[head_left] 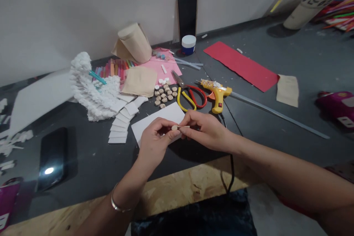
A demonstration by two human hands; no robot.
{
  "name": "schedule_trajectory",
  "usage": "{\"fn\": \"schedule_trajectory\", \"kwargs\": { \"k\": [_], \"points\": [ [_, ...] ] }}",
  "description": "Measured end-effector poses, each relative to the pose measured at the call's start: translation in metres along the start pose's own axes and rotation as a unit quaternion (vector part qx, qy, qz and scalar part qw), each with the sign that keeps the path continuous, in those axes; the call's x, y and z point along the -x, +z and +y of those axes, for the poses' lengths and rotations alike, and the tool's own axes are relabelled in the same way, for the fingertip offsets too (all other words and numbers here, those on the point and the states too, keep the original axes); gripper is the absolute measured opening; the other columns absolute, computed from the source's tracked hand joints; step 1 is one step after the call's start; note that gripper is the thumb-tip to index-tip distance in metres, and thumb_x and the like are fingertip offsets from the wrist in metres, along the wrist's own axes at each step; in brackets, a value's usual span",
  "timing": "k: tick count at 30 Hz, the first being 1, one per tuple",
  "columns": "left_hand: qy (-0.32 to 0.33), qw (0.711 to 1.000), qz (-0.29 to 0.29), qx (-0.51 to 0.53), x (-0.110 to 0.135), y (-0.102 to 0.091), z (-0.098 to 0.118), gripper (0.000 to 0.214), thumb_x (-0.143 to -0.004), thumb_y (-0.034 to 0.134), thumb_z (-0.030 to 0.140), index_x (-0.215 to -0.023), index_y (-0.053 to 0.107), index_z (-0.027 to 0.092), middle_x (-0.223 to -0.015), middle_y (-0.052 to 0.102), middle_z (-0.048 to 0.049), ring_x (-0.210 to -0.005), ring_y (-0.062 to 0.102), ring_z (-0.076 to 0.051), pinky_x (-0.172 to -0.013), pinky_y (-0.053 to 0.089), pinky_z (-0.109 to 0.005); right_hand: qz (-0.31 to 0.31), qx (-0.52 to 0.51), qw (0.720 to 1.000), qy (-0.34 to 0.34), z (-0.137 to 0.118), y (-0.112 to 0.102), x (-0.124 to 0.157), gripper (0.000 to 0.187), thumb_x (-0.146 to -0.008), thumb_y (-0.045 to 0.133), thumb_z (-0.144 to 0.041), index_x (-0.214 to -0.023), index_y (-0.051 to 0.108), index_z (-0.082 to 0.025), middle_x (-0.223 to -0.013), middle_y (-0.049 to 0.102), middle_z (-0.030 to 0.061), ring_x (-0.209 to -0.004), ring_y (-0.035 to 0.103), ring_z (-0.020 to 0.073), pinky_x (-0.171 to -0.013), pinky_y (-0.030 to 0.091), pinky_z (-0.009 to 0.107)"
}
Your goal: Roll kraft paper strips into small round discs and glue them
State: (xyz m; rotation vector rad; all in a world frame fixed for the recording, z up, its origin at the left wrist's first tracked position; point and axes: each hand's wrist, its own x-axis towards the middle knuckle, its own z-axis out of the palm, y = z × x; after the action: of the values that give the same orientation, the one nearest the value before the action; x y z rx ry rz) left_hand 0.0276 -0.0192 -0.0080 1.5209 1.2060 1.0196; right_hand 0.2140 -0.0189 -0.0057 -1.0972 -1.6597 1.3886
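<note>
While left hand (153, 141) pinches a small wooden disc (174, 127), right hand (204, 129) pinches a thin stick (184, 127) against it, raised over the white card (159, 121); glue gun (217, 94) just beyond.

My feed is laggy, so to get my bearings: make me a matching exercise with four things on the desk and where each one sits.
Things:
1. yellow glue gun
2. small wooden disc
3. black phone with screen glare
4. white-lidded blue jar

Places:
A. at the foot of the back wall
B. pinched at the fingertips of left hand and right hand
C. flat at the left of the desk
D. just right of the red-and-yellow-handled scissors

Pairs: 1-D, 2-B, 3-C, 4-A
</note>
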Motion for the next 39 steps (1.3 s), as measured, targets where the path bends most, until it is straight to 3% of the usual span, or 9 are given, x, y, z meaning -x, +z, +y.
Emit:
{"fn": "schedule_trajectory", "kwargs": {
  "k": [4, 7, 16, 21, 28, 39],
  "points": [
    [0.033, 0.998, -0.004, -0.050, 0.0005, -0.0025, 0.0033, 0.007, -0.078, 0.075, 0.027, -0.079, 0.071, 0.020, -0.076, 0.066, 0.0001, -0.071, 0.061, -0.013, -0.065, 0.048, -0.023, -0.051, -0.140, 0.988, 0.042, 0.0017, -0.0019, -0.0040, 0.024, -0.088, 0.061, -0.041, -0.088, 0.056, -0.017, -0.075, 0.062, 0.0005, -0.067, 0.061, 0.0114, -0.060, 0.053, 0.025],
    [0.050, 0.996, -0.005, -0.069, 0.0007, -0.0031, 0.0052, 0.008, -0.076, 0.076, 0.026, -0.079, 0.071, 0.021, -0.075, 0.066, 0.0004, -0.070, 0.060, -0.013, -0.064, 0.048, -0.023, -0.050, -0.161, 0.984, 0.055, 0.0040, -0.0020, -0.0059, 0.025, -0.086, 0.065, -0.041, -0.086, 0.056, -0.017, -0.071, 0.061, -0.0015, -0.061, 0.057, 0.0088, -0.057, 0.050, 0.022],
    [0.031, 0.998, -0.001, -0.051, 0.0005, -0.0023, 0.0035, 0.010, -0.076, 0.076, 0.028, -0.079, 0.071, 0.020, -0.074, 0.065, 0.0007, -0.068, 0.060, -0.012, -0.062, 0.048, -0.023, 0.021, -0.045, 0.999, 0.006, 0.0002, -0.0010, -0.0019, 0.011, -0.083, 0.066, -0.027, -0.081, 0.062, -0.016, -0.066, 0.058, -0.0027, -0.058, 0.053, 0.0082, -0.053, 0.042, 0.021],
    [0.035, 0.997, 0.001, -0.062, 0.0006, -0.0019, 0.0036, 0.010, -0.076, 0.076, 0.028, -0.079, 0.071, 0.021, -0.074, 0.065, 0.0008, -0.068, 0.060, -0.012, -0.062, 0.048, -0.023, -0.011, -0.105, 0.994, 0.023, -0.0014, -0.0014, -0.0035, 0.015, -0.087, 0.062, -0.030, -0.085, 0.060, -0.016, -0.069, 0.060, -0.0018, -0.059, 0.055, 0.0079, -0.055, 0.047, 0.021],
    [0.010, 0.999, -0.007, -0.050, 0.0016, -0.0005, 0.0060, 0.017, -0.076, 0.076, 0.037, -0.079, 0.072, 0.021, -0.074, 0.065, 0.0002, -0.067, 0.058, -0.013, -0.062, 0.046, -0.025, 0.006, -0.114, 0.993, 0.033, 0.0036, -0.0014, -0.0057, 0.019, -0.084, 0.067, -0.034, -0.081, 0.060, -0.017, -0.065, 0.060, -0.0028, -0.055, 0.055, 0.0080, -0.051, 0.046, 0.020],
    [-0.025, 0.999, -0.001, -0.046, 0.0010, 0.0002, 0.0034, 0.014, -0.074, 0.077, 0.032, -0.077, 0.071, 0.019, -0.073, 0.065, 0.0007, -0.065, 0.057, -0.011, -0.060, 0.044, -0.023, 0.025, 0.073, 0.997, 0.018, 0.0018, -0.0032, -0.0003, 0.011, -0.086, 0.063, -0.029, -0.087, 0.066, -0.018, -0.064, 0.064, -0.0029, -0.058, 0.059, 0.0096, -0.055, 0.044, 0.020]
  ]
}}
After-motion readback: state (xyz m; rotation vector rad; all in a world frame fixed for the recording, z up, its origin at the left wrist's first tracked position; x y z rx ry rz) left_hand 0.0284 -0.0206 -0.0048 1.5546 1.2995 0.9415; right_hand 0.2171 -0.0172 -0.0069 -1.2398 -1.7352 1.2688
